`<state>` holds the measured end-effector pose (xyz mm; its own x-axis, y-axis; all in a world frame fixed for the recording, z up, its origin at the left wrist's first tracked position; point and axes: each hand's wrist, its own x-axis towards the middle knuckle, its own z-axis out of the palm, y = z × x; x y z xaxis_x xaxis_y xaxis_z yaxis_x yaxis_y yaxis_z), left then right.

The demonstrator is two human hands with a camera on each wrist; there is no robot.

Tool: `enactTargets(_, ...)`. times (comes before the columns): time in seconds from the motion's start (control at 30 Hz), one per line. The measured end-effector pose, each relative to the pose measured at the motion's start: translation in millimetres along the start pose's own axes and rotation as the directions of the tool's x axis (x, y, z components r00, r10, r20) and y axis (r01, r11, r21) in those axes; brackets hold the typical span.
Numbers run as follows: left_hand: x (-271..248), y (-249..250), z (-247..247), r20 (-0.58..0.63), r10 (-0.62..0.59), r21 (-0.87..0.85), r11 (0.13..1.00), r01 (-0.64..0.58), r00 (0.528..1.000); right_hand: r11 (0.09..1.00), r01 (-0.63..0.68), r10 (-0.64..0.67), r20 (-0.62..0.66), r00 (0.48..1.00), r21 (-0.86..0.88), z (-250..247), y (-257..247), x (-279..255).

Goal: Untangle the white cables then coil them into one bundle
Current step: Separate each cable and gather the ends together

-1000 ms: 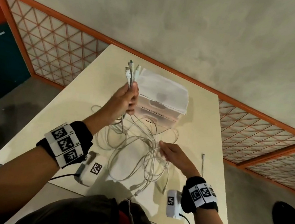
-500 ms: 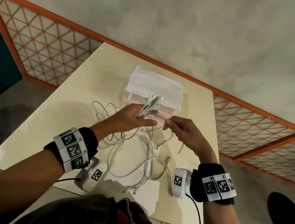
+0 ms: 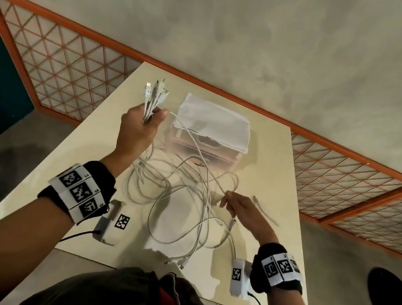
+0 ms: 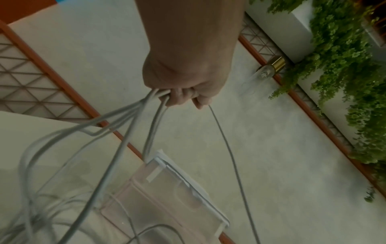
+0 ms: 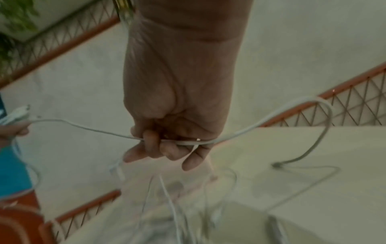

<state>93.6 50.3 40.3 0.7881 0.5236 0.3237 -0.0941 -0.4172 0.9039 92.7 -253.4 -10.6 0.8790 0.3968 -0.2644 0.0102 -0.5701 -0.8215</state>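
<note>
Above table [image 3: 74, 153], plug ends of white cables [image 3: 184, 200] gripped upright in raised left hand [image 3: 139, 126]; one strand pinched by curled right hand [image 3: 243, 207]; tangled loops spread on tabletop before lidded box [image 3: 213, 126].
</note>
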Motion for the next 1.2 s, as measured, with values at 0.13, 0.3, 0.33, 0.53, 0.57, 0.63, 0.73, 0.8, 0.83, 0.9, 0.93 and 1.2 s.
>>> enactTargets(0.13, -5.3, -5.5, 1.3, 0.023, -0.077, -0.01, 0.997, 0.077, 0.997, 0.988, -0.089, 0.098, 0.069, 0.993, -0.129, 28.0, 21.5, 11.3)
enactTargets(0.3, -12.9, 8.4, -2.1, 0.381, -0.14, -0.227, 0.944, 0.239, 0.914, 0.683, -0.242, 0.435, 0.118, 0.893, -0.69, 20.5, -1.5, 22.2)
enactTargets(0.33, -15.3, 13.5, -1.9, 0.472, -0.136, -0.285, 0.911, 0.297, 0.871, 0.688, -0.235, 0.422, 0.116, 0.899, -0.687, 15.8, -13.2, 24.1)
enactTargets(0.53, -29.3, 40.3, 9.8, 0.68, 0.019, -0.439, 0.811, 0.386, 0.733, 0.934, 0.241, -0.16, 0.294, 0.942, -0.264, 25.1, -93.5, 33.8)
enactTargets(0.57, -30.4, 44.3, 11.1, 0.682, 0.033, -0.446, 0.811, 0.379, 0.731, 0.911, 0.297, -0.203, 0.317, 0.927, -0.287, 30.1, -101.5, 37.2)
enactTargets(0.63, -30.5, 50.9, 10.3, 0.68, 0.049, -0.443, 0.822, 0.357, 0.732, 0.825, 0.274, -0.102, 0.346, 0.933, -0.495, 36.1, -114.1, 41.9)
enactTargets(0.73, -28.2, 56.3, 4.8, 0.662, 0.058, -0.433, 0.844, 0.318, 0.747, 0.561, 0.029, 0.284, 0.225, 0.932, -0.827, 37.3, -120.0, 42.6)
enactTargets(0.8, -26.3, 56.6, 1.8, 0.646, 0.055, -0.435, 0.846, 0.309, 0.761, 0.537, -0.065, 0.333, 0.141, 0.932, -0.841, 34.5, -122.6, 38.6)
enactTargets(0.83, -26.1, 56.3, 1.0, 0.64, 0.053, -0.435, 0.847, 0.305, 0.766, 0.57, -0.064, 0.287, 0.126, 0.95, -0.819, 32.9, -121.8, 37.3)
enactTargets(0.9, -26.8, 56.5, 0.9, 0.634, 0.059, -0.445, 0.844, 0.301, 0.771, 0.686, 0.061, 0.08, 0.158, 0.984, -0.725, 33.1, -120.0, 38.5)
enactTargets(0.93, -27.6, 57.3, 2.2, 0.635, 0.07, -0.459, 0.835, 0.303, 0.77, 0.753, 0.178, -0.056, 0.207, 0.977, -0.634, 37.0, -119.7, 39.1)
enactTargets(1.2, -26.0, 77.5, 8.2, 0.678, 0.092, -0.598, 0.647, 0.474, 0.729, 0.935, 0.338, -0.317, 0.178, 0.932, -0.105, 76.7, -115.2, 42.9)
